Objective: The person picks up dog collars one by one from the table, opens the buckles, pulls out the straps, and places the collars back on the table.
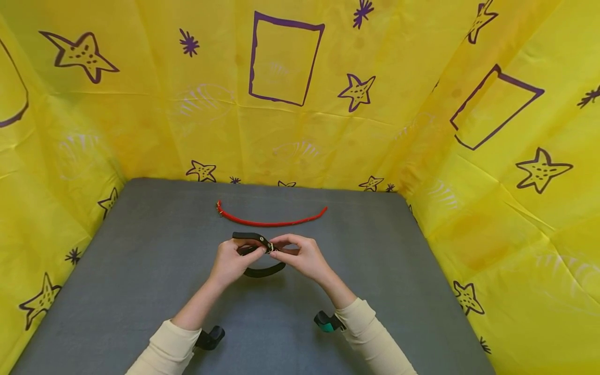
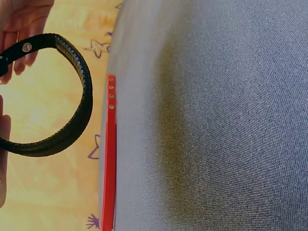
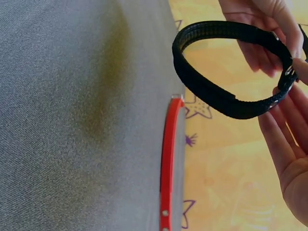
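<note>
Both hands hold a black collar (image 1: 264, 272), bent into a loop, above the table. The left hand (image 1: 230, 263) pinches the strap near the metal fittings, while a curved strap end stands up beyond its fingers. Facing it, the right hand (image 1: 304, 257) pinches the fastening part with thumb and fingers. In the right wrist view the loop of the collar (image 3: 207, 94) hangs away from the fingers, with small metal pieces at the joined ends. Its stitched inner side shows in the left wrist view, where a round stud sits on the strap. Fingers hide part of the fastening.
A red collar (image 1: 272, 224) lies in a shallow curve on the grey table (image 1: 154, 250), just beyond the hands. Its metal buckle is at the left end and studded holes (image 2: 111, 96) are at the right. Yellow patterned cloth (image 1: 215, 135) encloses the table's back and sides.
</note>
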Available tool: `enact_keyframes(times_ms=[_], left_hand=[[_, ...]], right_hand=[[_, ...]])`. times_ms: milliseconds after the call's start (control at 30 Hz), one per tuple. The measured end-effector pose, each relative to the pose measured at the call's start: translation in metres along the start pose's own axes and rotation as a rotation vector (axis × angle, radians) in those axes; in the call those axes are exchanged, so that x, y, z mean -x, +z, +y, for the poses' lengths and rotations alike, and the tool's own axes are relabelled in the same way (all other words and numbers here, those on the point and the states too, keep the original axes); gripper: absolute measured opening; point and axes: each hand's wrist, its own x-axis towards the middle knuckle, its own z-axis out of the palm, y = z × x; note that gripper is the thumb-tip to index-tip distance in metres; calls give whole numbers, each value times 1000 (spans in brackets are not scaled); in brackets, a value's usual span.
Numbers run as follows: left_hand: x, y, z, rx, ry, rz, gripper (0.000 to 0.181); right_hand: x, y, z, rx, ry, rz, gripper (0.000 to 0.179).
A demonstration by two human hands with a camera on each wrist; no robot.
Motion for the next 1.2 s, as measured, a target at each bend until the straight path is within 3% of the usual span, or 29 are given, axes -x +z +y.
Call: enact_keyframes(times_ms=[67, 267, 500, 567, 967, 1200], left_hand=[[0, 0, -1, 4, 2, -1, 6], [1, -1, -1, 12, -11, -8, 6], [-2, 2, -35, 35, -33, -8, 7], [-2, 1, -39, 51, -37, -8, 7], [-4, 0, -40, 181, -80, 13, 17], [-6, -2, -38, 183, -101, 31, 17]], right_hand=[[0, 0, -1, 2, -9, 0, 24], [-2, 2, 22, 2, 12, 5, 21], [-2, 1, 32, 15, -11, 10, 21], [-3, 0, 32, 10, -15, 10, 21], [-6, -2, 29, 21, -15, 40, 20], [-6, -2, 27, 33, -2, 71, 19]])
